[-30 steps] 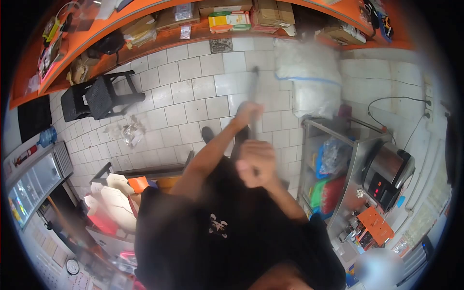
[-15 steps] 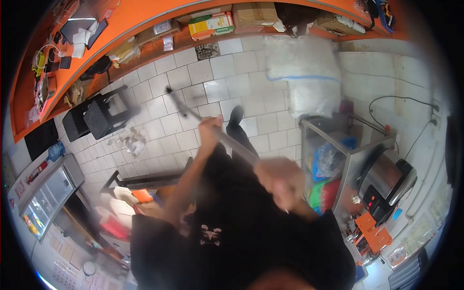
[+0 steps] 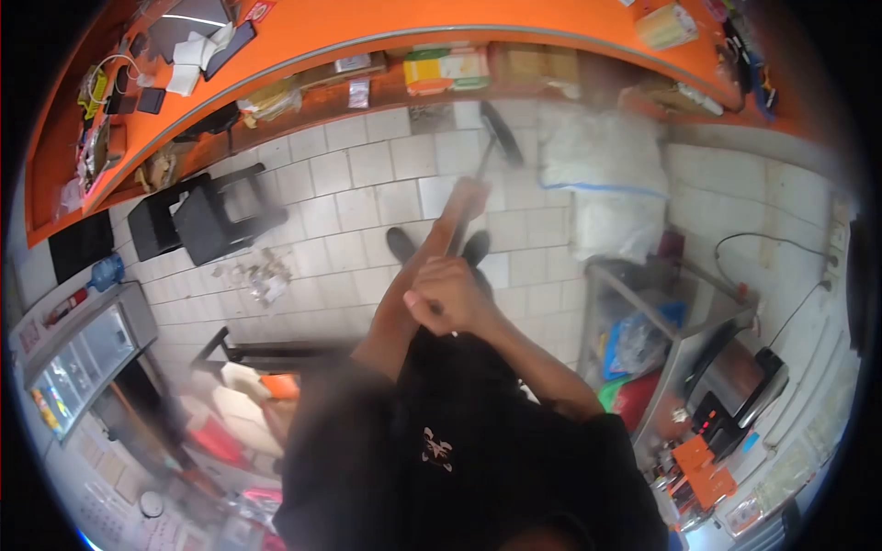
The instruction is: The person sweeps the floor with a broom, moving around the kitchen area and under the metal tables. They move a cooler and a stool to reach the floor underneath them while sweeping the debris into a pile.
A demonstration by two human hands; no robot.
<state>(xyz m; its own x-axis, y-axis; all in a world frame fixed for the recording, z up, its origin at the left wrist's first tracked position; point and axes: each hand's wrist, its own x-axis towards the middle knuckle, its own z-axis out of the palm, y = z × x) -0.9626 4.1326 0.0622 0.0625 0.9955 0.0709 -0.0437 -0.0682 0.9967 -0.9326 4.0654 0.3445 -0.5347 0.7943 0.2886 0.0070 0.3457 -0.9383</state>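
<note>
Both my hands are closed around the pole of a long-handled broom (image 3: pixel 502 135) with a narrow dark head. My left hand (image 3: pixel 467 196) grips the lower part of the pole, with that arm stretched forward. Nearer my body, my right hand (image 3: pixel 448 294) is wrapped around the pole's upper end. The broom head is over the white tiled floor (image 3: pixel 367 163), close to the orange counter's base. Slight blur hides whether its bristles touch the tiles. Left of my feet lies a small pile of debris (image 3: pixel 262 277).
Black plastic stools (image 3: pixel 216 220) stand at the left. White sacks (image 3: pixel 606 156) lie on the right, behind a metal-framed rack (image 3: pixel 634 298) holding bags. An orange counter (image 3: pixel 367 37) with boxes beneath crosses the far side. A dark bench frame (image 3: pixel 285 351) is at my left.
The broom head has swung from the left to the far middle, near the counter's base. My left hand has moved forward and right; my right hand has moved left, in front of my body.
</note>
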